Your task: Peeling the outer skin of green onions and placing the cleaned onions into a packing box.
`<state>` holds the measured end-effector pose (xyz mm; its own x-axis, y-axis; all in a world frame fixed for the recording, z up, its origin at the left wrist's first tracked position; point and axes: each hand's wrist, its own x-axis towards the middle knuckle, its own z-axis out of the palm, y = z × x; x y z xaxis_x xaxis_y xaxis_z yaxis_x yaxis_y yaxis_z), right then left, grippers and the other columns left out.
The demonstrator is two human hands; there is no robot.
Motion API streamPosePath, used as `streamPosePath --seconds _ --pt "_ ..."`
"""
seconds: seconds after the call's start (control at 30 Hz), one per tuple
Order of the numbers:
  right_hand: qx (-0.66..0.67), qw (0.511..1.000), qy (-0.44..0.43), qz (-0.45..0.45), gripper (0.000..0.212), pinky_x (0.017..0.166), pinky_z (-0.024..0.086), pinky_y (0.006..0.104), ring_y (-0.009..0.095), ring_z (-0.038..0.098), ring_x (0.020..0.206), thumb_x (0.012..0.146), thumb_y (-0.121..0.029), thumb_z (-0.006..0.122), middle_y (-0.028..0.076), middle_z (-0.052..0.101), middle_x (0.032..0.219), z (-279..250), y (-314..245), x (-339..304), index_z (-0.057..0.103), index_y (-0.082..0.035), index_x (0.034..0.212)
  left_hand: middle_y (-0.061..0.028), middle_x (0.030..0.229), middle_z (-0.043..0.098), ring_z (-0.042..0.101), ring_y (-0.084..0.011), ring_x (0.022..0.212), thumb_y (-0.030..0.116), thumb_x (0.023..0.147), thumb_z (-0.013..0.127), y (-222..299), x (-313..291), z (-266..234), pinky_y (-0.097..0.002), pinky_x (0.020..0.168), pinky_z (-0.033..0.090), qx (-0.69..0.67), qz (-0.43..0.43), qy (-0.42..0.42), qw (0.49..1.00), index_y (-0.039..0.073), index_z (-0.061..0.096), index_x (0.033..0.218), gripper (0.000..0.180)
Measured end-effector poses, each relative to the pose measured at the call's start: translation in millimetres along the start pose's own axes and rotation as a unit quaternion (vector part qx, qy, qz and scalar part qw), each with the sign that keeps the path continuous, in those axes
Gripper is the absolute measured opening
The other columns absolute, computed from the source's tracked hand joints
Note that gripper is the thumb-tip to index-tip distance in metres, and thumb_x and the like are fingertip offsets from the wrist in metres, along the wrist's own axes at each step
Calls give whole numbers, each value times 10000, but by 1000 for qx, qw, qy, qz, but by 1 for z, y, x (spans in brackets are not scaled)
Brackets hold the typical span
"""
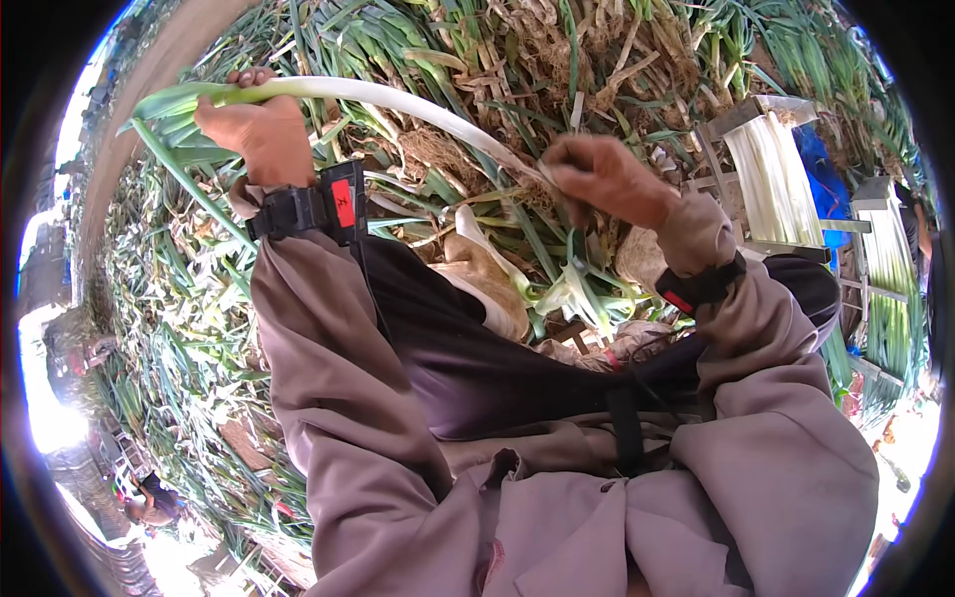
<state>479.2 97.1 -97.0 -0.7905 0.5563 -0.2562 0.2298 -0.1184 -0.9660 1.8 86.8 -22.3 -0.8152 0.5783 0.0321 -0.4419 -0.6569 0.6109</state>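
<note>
A long green onion [373,95] stretches across in front of me, with its white stalk bowed and its green leaves at the left. My left hand [261,129] is closed around it where white turns to green. At the thin root end, my right hand [607,177] has its fingers curled in, gripping the tip; motion blurs the fingertips a little. Below the stalk lies a heap of peeled leaves and roots [438,149]. Pale peeled pieces [577,297] rest close to my lap.
To the right, a metal rack [786,251] holds a bundle of white stalks [776,179], with a blue sheet [826,184] beside it. A second rack carries more green onions [888,269]. Piles of unpeeled green onions [328,40] surround me. Another person [154,502] is far off at lower left.
</note>
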Motion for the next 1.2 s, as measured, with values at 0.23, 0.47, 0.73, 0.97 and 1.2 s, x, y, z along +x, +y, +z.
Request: streamPosePath --seconds 0.23,0.47,0.73,0.97,1.2 --pt "-306 949 77 7 382 1051 632 445 344 820 1200 1164 -317 731 254 836 1260 -34 104 -21 817 14 1334 -51 868 536 518 -195 715 463 1214 365 -5 13 -3 -381 671 478 -115 -65 -136 982 69 493 1098 430" --pt "-132 990 54 -23 375 736 656 337 121 787 749 1202 -283 703 110 848 961 18 -57 25 809 9 1411 -83 896 580 545 -209 725 459 1205 390 -14 -1 3 -392 659 509 -214 -118 -144 959 46 535 1117 447" --pt "-125 990 48 -44 301 777 692 304 135 847 816 1165 -155 705 102 852 931 33 -47 34 811 32 1375 -74 859 577 521 -211 697 404 1142 484 -9 1 1 -399 664 500 -270 -181 -163 931 27 560 1016 404" --pt "-107 993 46 -17 216 726 702 303 127 837 772 1159 -145 700 77 814 886 30 -46 29 779 53 1195 -68 858 595 553 -204 698 312 1126 514 -12 -3 4 -383 690 522 -302 -223 -216 901 12 585 1027 323" --pt "-1 994 107 1 220 693 680 304 117 801 726 1186 -174 690 66 785 855 22 -34 29 738 41 1188 -158 1011 649 676 -285 901 490 1200 570 -20 -17 22 -427 826 620 -177 -195 -72 962 -31 572 1216 521"
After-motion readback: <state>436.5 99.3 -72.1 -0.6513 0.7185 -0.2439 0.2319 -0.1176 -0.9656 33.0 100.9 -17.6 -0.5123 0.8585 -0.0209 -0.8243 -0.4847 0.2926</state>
